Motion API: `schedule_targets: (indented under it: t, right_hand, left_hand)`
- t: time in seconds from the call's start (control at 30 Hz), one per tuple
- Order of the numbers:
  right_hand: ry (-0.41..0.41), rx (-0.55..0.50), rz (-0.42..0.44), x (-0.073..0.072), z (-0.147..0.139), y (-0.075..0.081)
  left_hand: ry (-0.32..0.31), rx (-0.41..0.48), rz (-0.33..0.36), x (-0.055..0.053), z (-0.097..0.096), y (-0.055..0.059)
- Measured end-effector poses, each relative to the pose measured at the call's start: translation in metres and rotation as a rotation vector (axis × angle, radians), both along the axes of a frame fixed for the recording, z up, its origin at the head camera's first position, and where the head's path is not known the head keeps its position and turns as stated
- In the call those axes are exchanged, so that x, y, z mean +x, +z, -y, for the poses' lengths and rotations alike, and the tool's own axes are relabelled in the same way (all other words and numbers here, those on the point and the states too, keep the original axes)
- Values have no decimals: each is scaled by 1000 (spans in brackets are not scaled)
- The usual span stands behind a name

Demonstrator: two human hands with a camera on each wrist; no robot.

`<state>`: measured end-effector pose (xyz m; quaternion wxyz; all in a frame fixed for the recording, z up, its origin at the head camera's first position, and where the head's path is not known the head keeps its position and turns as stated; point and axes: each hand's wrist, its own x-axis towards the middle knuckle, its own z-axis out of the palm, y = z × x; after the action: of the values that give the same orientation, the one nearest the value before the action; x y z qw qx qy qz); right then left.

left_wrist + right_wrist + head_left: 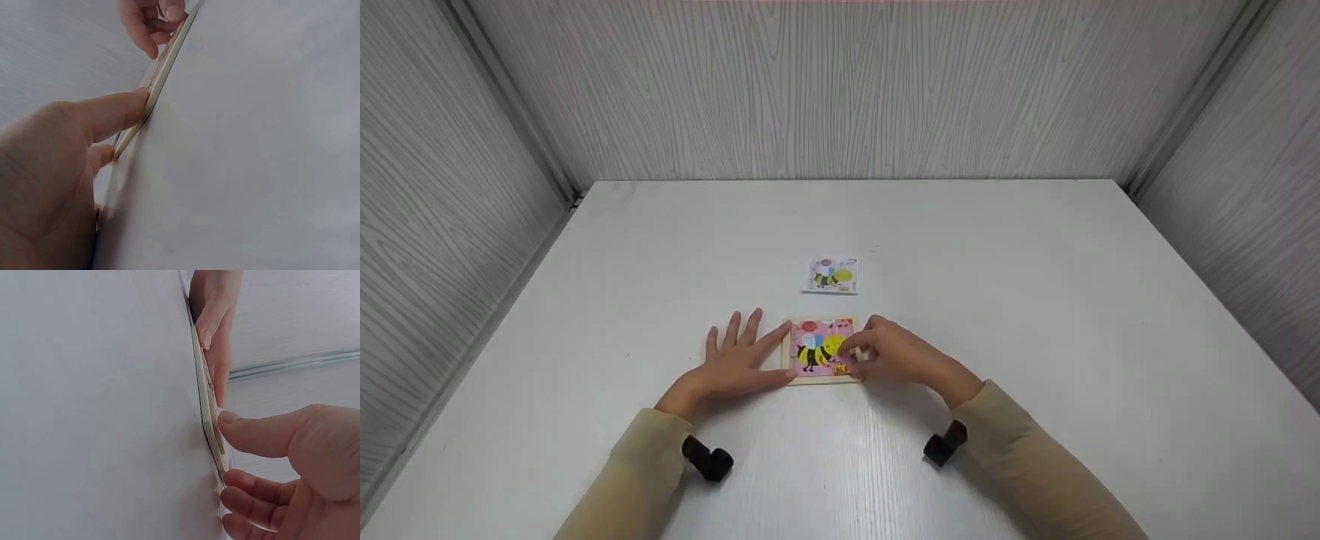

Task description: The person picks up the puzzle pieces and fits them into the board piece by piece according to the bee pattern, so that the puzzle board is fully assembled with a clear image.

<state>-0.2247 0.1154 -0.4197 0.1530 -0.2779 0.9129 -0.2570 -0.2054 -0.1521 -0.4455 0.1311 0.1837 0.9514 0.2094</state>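
Observation:
A small square jigsaw puzzle (816,349) with a cartoon bee on pink lies in a pale wooden frame on the table. My left hand (739,367) is spread at the frame's left side, thumb and index fingertips on its border. From the right, my right hand (896,352) reaches over the puzzle with bent fingers, pinching a puzzle piece (220,441) by the right border. That piece stands slightly above the frame in the right wrist view, the thumb on its near side. Part of the picture's right side is hidden by the fingers.
Beyond the frame lies a matching bee picture card (832,276). The white tabletop (997,255) is bounded by grey wood-grain panels (840,90) at the back and both sides. Black wrist cameras (709,459) hang by both sleeves.

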Motion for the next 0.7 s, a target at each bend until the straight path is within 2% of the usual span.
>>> schedule_targets:
  t: [0.27,0.6,0.7]
  right_hand:
    - [-29,10,14,2,2,-1]
    - [-67,25,-16,-1,1,-5]
    - [-69,20,4,-1,3,-4]
  left_hand:
    - [1,-1,-11,0,0,-2]
    - [-3,-15,-11,-2,0,-3]
    - [0,-14,-11,-2,1,-2]
